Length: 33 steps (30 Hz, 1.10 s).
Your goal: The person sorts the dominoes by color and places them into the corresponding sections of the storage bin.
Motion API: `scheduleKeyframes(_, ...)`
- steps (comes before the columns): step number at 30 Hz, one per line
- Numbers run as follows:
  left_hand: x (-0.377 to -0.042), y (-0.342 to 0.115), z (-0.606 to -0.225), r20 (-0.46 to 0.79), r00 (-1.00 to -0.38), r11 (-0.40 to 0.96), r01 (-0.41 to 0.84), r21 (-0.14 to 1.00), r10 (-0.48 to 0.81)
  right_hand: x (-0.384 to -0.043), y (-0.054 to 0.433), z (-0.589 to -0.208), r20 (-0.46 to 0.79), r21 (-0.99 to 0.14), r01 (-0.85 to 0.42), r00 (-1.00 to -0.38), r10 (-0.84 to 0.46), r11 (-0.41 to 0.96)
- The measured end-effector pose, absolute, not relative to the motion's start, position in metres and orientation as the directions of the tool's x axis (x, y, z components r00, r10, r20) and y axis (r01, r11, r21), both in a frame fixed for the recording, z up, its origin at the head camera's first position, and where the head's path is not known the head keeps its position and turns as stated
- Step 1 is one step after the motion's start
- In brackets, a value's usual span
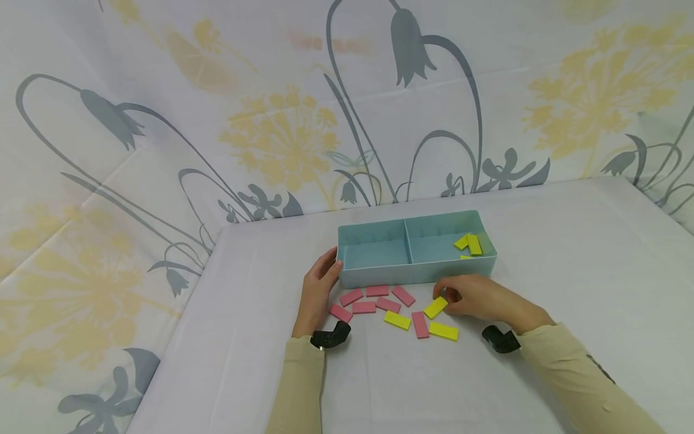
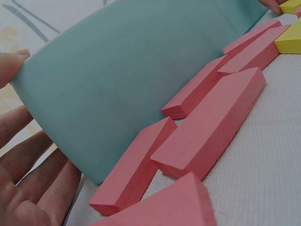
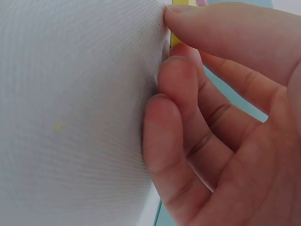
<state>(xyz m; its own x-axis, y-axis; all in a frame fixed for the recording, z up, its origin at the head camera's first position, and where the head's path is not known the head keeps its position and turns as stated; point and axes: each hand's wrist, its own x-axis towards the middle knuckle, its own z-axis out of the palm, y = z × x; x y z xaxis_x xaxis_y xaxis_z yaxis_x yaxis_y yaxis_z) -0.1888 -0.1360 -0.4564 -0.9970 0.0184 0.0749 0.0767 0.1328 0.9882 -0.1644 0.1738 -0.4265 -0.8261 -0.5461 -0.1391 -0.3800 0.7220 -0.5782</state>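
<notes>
My left hand (image 1: pixel 318 283) holds the left end of a pale blue two-compartment box (image 1: pixel 379 276); its thumb is at the front corner and the other fingers lie along the end wall. In front of the box, my right hand (image 1: pixel 477 298) pinches one end of a yellow block (image 1: pixel 435 307) at the cloth. In the right wrist view the thumb and fingertips meet at a sliver of the yellow block (image 3: pixel 177 37), mostly hidden. Several yellow blocks (image 1: pixel 474 245) lie in the box's right compartment; no blocks show in the left one.
Several pink blocks (image 1: pixel 364 307) lie flat along the box's front wall, some touching each other. Two more yellow blocks (image 1: pixel 443 331) lie among them, beside a pink block (image 1: pixel 420 324). A white cloth (image 1: pixel 260 289) covers the table, with a flowered cloth (image 1: pixel 303 120) behind.
</notes>
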Motion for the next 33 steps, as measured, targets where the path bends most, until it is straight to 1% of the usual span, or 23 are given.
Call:
scheduleKeyframes(8,-0.187,-0.137,-0.452,0.051,-0.998,0.117,0.055,0.992,0.038,-0.163,0.172,-0.426,-0.149,-0.603,-0.343,-0.839,-0.524,0.72)
scheduleKeyframes(15,-0.176,-0.133,-0.433,0.053,-0.997,0.105,0.059,0.993,0.059,-0.162,0.172,-0.426,-0.154,-0.612,-0.326,-0.845,-0.512,0.721)
scheduleKeyframes(27,-0.175,-0.132,-0.431,0.056,-0.997,0.107,0.061,0.992,0.054,-0.163,0.172,-0.427,-0.162,-0.602,-0.332,-0.84,-0.519,0.726)
scheduleKeyframes(33,-0.174,-0.132,-0.43,0.06,-0.996,0.094,0.066,0.993,0.063,-0.163,0.172,-0.426,-0.169,-0.611,-0.316,-0.844,-0.51,0.725)
